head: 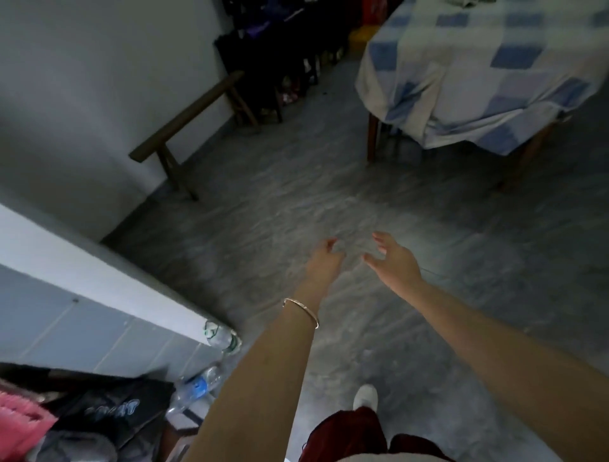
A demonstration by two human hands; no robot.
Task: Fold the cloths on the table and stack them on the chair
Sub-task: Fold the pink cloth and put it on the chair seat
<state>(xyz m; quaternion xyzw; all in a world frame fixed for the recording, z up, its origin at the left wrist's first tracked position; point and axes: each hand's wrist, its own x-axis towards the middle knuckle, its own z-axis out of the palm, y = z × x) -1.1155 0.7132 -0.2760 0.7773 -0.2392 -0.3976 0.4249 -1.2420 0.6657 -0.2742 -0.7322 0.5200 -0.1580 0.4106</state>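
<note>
Downward, head view, slightly blurred. Table at upper right, on wooden legs, draped with a blue-and-white checked cloth hanging over its near and left edges. On the table top, at the frame's upper edge, a scrap of crumpled fabric, too cut off to identify. Well short of the table and below its left corner, left hand and right hand stretched forward side by side over the grey floor, close together but apart, touching nothing. Left hand with fingers loosely curled, empty, with a thin metal bangle on its wrist. Right hand with fingers spread and relaxed, likewise empty. Left of the table, across bare floor, a narrow wooden bench set along the white wall. Farther from the table, at lower left, a plastic bottle with a blue label lying on the floor beside a black bag, and pink fabric at the frame's edge. Directly below the hands, farthest from the table, a white shoe and dark red trouser legs.
</note>
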